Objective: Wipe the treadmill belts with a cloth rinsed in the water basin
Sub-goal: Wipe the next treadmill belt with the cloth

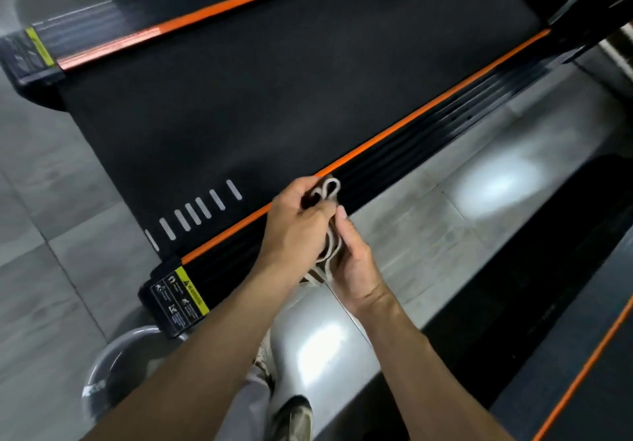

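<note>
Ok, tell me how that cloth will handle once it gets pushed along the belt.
The cloth is probably floppy: it bunches into soft loops between the left hand and the right hand. It seems light, since fingers alone hold it. Pushed along the belt, it would likely crumple unless pressed flat.

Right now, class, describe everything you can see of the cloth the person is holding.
The cloth is a pale, off-white fabric, gathered into folds whose looped edges show above and below the hands. The left hand grips its upper part and the right hand holds its lower part. It is held in the air above the treadmill's near side rail, touching only the hands. Whether it is wet cannot be told.
</note>
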Tool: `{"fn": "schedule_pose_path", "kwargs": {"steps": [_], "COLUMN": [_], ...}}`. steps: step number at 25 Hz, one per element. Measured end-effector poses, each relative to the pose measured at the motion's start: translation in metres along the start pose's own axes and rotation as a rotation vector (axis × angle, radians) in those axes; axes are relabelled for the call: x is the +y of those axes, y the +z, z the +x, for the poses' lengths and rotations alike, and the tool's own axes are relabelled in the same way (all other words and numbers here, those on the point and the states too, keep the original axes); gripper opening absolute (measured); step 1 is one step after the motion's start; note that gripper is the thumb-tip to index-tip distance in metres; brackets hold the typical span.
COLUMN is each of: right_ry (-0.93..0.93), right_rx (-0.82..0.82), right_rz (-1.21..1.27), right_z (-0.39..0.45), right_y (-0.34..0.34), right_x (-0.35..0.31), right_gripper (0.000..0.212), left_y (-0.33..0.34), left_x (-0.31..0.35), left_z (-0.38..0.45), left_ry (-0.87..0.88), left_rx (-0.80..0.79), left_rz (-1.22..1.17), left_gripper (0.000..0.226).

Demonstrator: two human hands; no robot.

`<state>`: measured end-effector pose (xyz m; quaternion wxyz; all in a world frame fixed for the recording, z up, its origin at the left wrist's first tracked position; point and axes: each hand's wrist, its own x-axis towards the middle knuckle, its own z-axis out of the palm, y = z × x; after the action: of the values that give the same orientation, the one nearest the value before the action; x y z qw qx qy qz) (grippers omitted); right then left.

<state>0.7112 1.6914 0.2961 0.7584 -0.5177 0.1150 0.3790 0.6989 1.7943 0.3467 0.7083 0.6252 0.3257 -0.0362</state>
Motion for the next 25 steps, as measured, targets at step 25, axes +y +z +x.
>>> {"fn": "schedule_pose_path", "kwargs": {"steps": [25], "right_ry": [0.052], "right_rx": [0.215], "right_rz": [0.087], "right_z": [0.259], "right_y": [-0.146], "right_x": [-0.179], "right_gripper": [0.056], "left_y": [0.076], "left_x": [0.010], "left_z": [0.240], "left_ry": [-0.004], "left_rx": [0.132], "left_rz": [0.239], "left_gripper": [0.047]}}
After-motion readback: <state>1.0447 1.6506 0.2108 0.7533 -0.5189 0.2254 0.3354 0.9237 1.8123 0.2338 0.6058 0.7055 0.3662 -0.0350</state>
